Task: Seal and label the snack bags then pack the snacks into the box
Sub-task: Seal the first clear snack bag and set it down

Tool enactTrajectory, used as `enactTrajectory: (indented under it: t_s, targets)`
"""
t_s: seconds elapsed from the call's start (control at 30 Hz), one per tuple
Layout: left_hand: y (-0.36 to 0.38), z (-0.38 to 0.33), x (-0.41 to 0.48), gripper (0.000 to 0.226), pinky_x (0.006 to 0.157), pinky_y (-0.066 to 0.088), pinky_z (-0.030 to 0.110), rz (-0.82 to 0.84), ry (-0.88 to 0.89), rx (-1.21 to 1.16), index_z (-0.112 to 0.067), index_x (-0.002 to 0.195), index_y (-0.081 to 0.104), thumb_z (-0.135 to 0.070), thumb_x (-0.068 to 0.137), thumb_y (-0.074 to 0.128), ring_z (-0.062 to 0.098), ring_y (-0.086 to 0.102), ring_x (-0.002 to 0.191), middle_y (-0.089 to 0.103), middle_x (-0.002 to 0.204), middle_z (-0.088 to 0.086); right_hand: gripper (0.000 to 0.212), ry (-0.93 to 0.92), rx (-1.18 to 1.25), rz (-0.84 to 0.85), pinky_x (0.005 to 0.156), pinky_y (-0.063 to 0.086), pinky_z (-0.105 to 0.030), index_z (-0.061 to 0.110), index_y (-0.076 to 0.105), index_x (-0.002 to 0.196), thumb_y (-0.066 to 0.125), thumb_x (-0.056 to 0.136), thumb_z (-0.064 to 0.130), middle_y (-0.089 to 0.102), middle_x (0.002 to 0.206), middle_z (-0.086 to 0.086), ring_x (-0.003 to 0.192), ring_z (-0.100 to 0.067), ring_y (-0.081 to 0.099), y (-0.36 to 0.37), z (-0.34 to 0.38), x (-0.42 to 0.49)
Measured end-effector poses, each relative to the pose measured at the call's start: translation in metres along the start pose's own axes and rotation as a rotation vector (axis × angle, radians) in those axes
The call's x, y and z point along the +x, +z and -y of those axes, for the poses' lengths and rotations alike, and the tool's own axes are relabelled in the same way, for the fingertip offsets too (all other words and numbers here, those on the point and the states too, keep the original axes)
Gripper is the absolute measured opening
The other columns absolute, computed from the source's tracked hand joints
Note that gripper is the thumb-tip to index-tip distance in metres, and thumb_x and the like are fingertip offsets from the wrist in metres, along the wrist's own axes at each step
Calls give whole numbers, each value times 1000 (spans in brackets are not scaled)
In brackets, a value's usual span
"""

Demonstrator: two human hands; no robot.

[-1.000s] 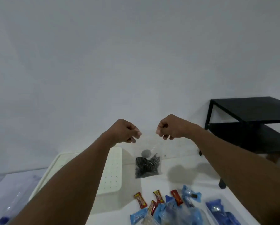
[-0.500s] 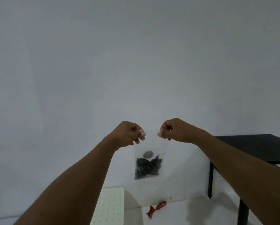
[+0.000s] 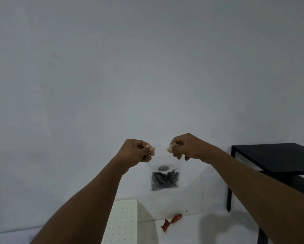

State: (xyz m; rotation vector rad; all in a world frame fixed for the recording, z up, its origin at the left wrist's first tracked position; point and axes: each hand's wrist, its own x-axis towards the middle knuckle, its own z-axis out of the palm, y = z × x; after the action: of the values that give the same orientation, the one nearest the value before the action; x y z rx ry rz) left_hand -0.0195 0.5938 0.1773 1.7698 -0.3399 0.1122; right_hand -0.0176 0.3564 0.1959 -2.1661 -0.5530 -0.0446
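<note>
Bag (image 3: 163,162) hangs higher than a second ago, clear of table (image 3: 191,229). Left hand (image 3: 135,153) pinches its top edge at 9 o'clock, right hand (image 3: 184,147) at 3. Dark snacks (image 3: 165,180) sag at 6. Best: slide pinches along that edge, pressing evenly, checking for gaps.

My left hand (image 3: 136,152) and right hand (image 3: 184,147) pinch the top corners of a clear snack bag (image 3: 163,173), dark snacks hanging below them. Red wrappers (image 3: 170,223) lie farther below.
</note>
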Motion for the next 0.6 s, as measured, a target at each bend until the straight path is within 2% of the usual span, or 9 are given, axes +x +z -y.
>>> enactTrajectory:
  t_s: [0.07,0.13,0.23,0.33,0.47,0.6]
  targets:
    - [2,2,-2,22,63,58,23,13,15,37,7,89,72,-15,90,73,18,67,65,73,77,10,28,6,-8,14,59,47,-23,15,70,88,74,82,43,70,74,3,69,-8,65,6,0,-1]
    - [4,2,-4,20,63,57,23,35,16,43,4,87,73,-16,89,74,18,67,66,73,75,9,27,-35,-21,3,57,44,-22,10,68,81,74,84,36,67,67,3,65,-9,62,11,-1,0]
    - [2,5,-5,21,64,58,25,31,-20,-34,2,87,74,-17,82,81,22,69,70,76,82,16,24,-69,10,-6,57,43,-21,9,64,72,75,85,26,65,63,-1,63,-11,60,13,-2,-1]
    - [1,11,-7,24,68,59,26,18,-59,-131,5,90,74,-16,80,82,24,69,73,75,87,21,24,-67,50,-9,58,44,-25,8,65,73,76,85,25,66,64,-3,63,-13,61,14,-3,-2]
    - [-2,19,-9,27,71,60,27,10,-51,-140,11,92,71,-14,85,78,23,68,73,72,81,18,25,-14,69,14,61,47,-29,12,69,78,77,82,35,70,69,-3,68,-13,66,18,-5,-2]
    - [-5,23,-10,26,69,59,26,-27,-23,-107,7,93,72,-17,86,77,20,69,70,73,79,15,27,56,144,25,66,52,-29,12,74,86,74,83,39,76,84,-6,79,-19,73,15,-9,-2]
